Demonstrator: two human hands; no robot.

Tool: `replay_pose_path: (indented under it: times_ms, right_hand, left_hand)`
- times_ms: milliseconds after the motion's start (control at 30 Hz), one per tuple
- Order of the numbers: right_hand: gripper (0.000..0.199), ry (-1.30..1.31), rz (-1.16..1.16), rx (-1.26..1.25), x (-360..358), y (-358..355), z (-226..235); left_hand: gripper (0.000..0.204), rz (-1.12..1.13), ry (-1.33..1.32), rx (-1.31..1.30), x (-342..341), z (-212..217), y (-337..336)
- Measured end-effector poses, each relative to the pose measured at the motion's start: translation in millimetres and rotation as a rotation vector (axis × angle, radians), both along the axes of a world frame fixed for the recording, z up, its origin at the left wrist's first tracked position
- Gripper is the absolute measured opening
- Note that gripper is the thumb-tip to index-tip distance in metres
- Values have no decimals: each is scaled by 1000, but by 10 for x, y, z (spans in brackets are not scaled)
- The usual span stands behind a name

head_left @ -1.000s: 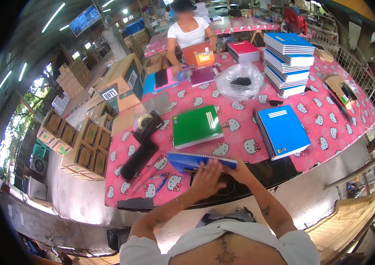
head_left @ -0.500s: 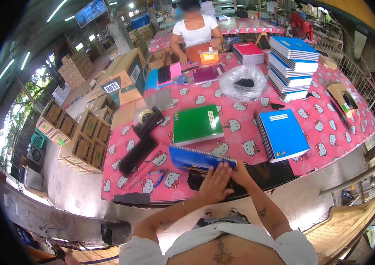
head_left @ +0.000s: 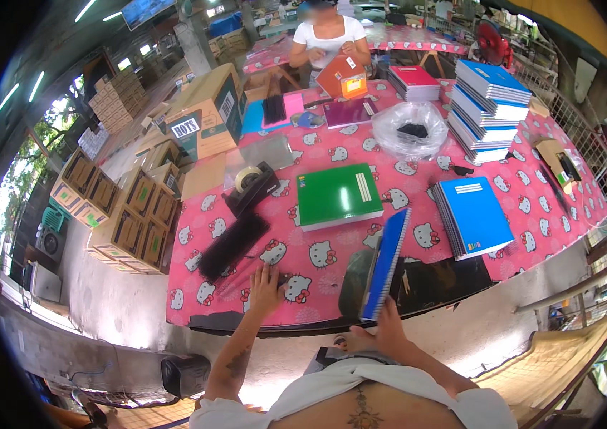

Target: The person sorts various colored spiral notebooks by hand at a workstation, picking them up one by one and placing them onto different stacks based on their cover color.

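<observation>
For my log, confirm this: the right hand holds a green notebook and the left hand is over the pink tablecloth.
The colour is wrong: the head view shows the right hand holding a blue notebook; the left hand is indeed over the pink tablecloth.

There's a strip of worktop point(head_left: 421, 204) free between the green notebook point(head_left: 337, 194) and the low blue pile point(head_left: 476, 214) — though a tilted blue notebook point(head_left: 387, 268) stands at its near end — while leftward the tape dispenser point(head_left: 255, 193) and black brush point(head_left: 235, 247) block passage.
</observation>
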State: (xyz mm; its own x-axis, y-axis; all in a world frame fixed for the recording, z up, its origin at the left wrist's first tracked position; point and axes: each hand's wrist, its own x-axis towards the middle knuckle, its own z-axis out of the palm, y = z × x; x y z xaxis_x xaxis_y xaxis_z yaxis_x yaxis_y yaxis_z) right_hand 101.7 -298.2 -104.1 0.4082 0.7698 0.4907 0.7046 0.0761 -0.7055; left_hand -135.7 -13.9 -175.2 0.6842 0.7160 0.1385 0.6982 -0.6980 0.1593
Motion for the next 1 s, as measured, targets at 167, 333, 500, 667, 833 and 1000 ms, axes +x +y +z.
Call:
replay_pose_path:
  times_ms: [167, 333, 500, 667, 833, 1000]
  right_hand:
    - [47, -510, -70, -124, 122, 652, -105]
    - [45, -495, -136, -176, 65, 1133, 468]
    - [26, -575, -153, -140, 267, 1679, 970]
    - [17, -515, -139, -97, 228, 1660, 966]
    - [18, -487, -153, -56, 182, 1653, 985]
    - [18, -470, -161, -95, 153, 1642, 991]
  left_hand:
    - [58, -150, -74, 168, 73, 128, 4]
    - [54, -227, -92, 160, -100, 217, -74]
    - [44, -49, -238, -17, 124, 443, -1]
    - [41, 30, -1006, -1481, 569, 1388, -431]
    - [42, -49, -1053, -1699, 729, 1620, -382]
    - [42, -68, -1058, -1725, 776, 1626, -292]
